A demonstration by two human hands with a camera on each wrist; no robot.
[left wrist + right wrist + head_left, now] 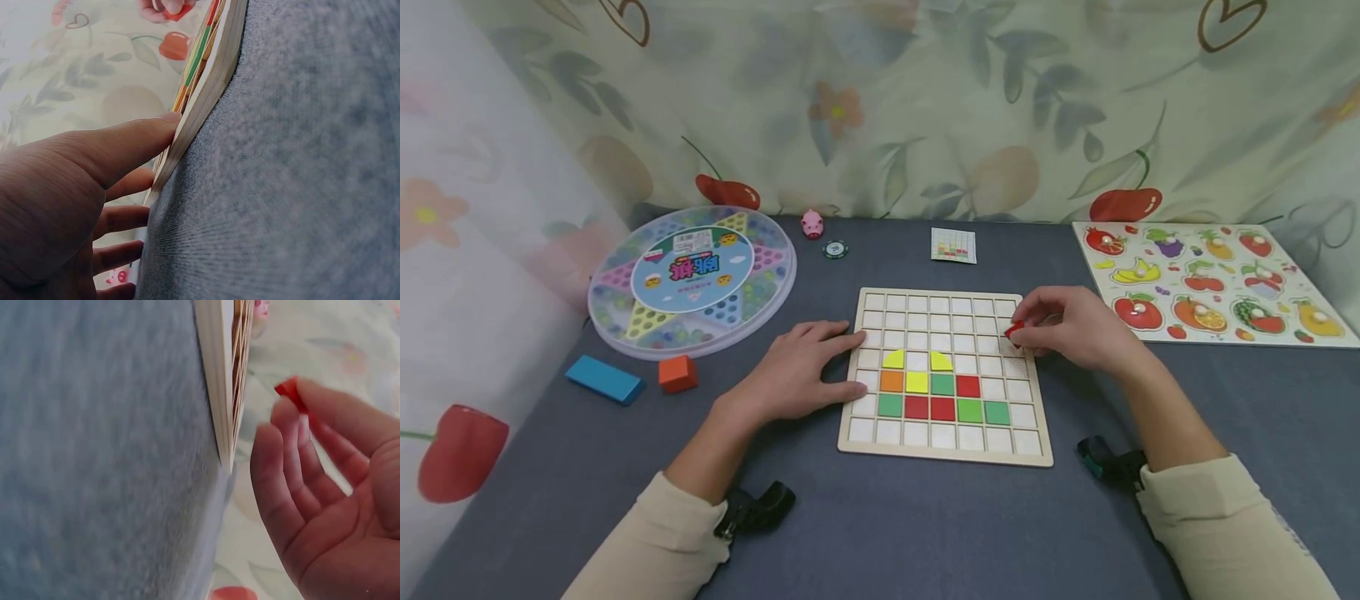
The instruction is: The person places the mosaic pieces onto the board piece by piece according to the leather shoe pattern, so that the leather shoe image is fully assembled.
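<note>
A wooden grid board lies flat on the table, with yellow, orange, green and red tiles in several of its cells. My left hand rests at the board's left edge, fingers spread; in the left wrist view the thumb touches the board's side. Over the board's right edge, my right hand pinches a small red tile between thumb and fingertips. The right wrist view shows this red tile held above the board, apart from it. Its full shape is partly hidden by the fingers.
A round game box stands at the left, near a blue block and an orange block. Behind the board are a pink pig figure, a chip and a pattern card. A fruit puzzle board lies right.
</note>
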